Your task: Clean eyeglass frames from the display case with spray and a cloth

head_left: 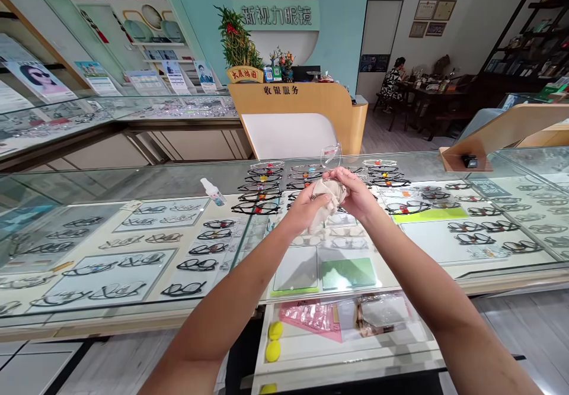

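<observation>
Both of my hands are closed on a crumpled beige cloth (332, 192) above the glass counter. My left hand (306, 206) grips the cloth from the left, thumb on top. My right hand (354, 192) pinches it from the right, fingers bent over its upper edge. A clear-framed pair of glasses (331, 154) sticks up just beyond my fingers; its lower part is hidden, so whether the cloth wraps it I cannot tell. Rows of dark-framed glasses (255, 208) lie on the counter to the left of my hands, with more glasses (389, 176) to the right.
A white spray bottle (214, 192) stands on the glass counter (178, 176), left of the rows. Below my arms an open drawer (306, 353) holds a pink plastic bag (309, 318) and yellow round cases (272, 350). A wooden-framed mirror (502, 131) stands at right. Far back, a person (393, 84) sits at a table.
</observation>
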### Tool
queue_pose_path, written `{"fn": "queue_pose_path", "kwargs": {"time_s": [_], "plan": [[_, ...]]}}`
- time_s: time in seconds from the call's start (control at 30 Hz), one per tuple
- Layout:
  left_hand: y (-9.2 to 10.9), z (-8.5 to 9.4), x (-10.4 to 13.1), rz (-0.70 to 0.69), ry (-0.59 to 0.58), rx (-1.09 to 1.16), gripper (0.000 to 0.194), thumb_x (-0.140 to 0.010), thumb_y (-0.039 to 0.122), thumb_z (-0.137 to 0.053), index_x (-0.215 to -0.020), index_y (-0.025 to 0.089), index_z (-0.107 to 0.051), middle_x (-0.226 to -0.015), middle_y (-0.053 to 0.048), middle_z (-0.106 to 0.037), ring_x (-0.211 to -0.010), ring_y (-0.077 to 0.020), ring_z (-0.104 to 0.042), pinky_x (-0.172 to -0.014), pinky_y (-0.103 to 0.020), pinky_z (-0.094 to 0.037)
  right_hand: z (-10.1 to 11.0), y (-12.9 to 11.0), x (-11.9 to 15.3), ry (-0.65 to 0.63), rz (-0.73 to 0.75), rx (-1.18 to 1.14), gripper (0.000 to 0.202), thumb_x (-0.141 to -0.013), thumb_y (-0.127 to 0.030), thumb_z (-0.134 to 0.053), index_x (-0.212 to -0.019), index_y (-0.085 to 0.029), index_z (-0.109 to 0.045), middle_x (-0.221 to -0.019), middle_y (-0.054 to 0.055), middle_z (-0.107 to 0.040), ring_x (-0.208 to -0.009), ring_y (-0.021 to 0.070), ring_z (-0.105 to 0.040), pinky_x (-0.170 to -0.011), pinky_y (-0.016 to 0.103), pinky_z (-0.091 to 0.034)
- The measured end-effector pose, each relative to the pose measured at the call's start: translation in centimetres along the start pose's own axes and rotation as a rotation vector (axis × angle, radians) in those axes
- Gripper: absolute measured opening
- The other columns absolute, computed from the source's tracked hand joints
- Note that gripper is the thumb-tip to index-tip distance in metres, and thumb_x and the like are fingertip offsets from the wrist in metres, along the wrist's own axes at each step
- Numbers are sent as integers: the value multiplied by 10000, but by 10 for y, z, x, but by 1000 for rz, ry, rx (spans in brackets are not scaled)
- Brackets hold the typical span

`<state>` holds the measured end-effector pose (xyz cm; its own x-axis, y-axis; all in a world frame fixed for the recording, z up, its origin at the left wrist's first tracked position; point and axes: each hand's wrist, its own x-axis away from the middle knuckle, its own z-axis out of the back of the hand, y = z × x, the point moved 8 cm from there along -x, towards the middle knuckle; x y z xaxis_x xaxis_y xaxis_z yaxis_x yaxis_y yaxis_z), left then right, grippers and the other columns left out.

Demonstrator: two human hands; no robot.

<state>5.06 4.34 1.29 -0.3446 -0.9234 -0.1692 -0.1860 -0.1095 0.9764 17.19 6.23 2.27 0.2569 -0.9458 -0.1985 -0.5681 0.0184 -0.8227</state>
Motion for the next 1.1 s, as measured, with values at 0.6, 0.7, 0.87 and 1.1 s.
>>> {"fn": "queue_pose_path", "kwargs": {"time_s": [0.6,0.7,0.87,1.1], "plan": [[5,2,3,-179,194,85,605,-743,684,-946,-979,178,-713,-745,-1,-709,-564,-134,-633,-549,-276,-547,-18,5,8,-7,5,65,459,-751,-588,-987,-848,-247,-696,-1101,32,-841,-657,136,-620,-452,244,-484],[9,5,4,-194,242,79,628,-728,739,-932,-906,185,-696,-686,13,-663,-532,-123,-588,-517,-264,-502,-21,4,9,-11,-2,67,464,-726,-588,-999,-825,-249,-698,-1082,21,-839,-620,129,-603,-452,253,-488],[13,8,2,-191,243,-8,676,-762,825,-855,-770,177,-662,-660,13,-597,-588,-105,-498,-543,-244,-406,-16,1,7,9,-2,30,435,-693,-552,-1020,-820,-248,-735,-1042,26,-831,-723,145,-657,-556,244,-520],[-3,2,-5,0,50,90,709,-664,817,-929,-851,163,-727,-710,11,-593,-641,-115,-491,-589,-247,-413,-5,-3,4,32,38,-13,347,-757,-490,-984,-849,-243,-759,-1012,33,-821,-955,188,-730,-846,276,-584]]}}
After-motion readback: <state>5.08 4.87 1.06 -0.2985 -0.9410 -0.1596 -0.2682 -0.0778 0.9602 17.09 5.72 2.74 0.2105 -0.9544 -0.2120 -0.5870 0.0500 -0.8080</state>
